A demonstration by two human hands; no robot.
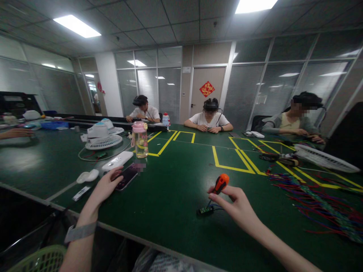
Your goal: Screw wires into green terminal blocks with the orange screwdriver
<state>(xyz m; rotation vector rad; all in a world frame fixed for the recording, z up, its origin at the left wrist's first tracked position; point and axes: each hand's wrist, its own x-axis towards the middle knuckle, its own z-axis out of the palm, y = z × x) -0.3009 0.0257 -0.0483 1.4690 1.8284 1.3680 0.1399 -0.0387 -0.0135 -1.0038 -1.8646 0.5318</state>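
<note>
Partly bright orange, partly black: a tilted screwdriver [221, 183] in the right hand [238, 202].

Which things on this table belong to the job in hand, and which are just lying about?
In the job, it seems:
orange-and-black screwdriver, held in the right hand
small wired circuit board, at the screwdriver's lower end

Apparently lying about:
phone, though the left hand touches it
pink-lidded bottle
white-and-blue fan

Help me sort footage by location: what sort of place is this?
Likely an office room used for electronics work: the right hand holds a screwdriver at a circuit board, wires lie on the green table, and glass partitions stand behind.
</note>
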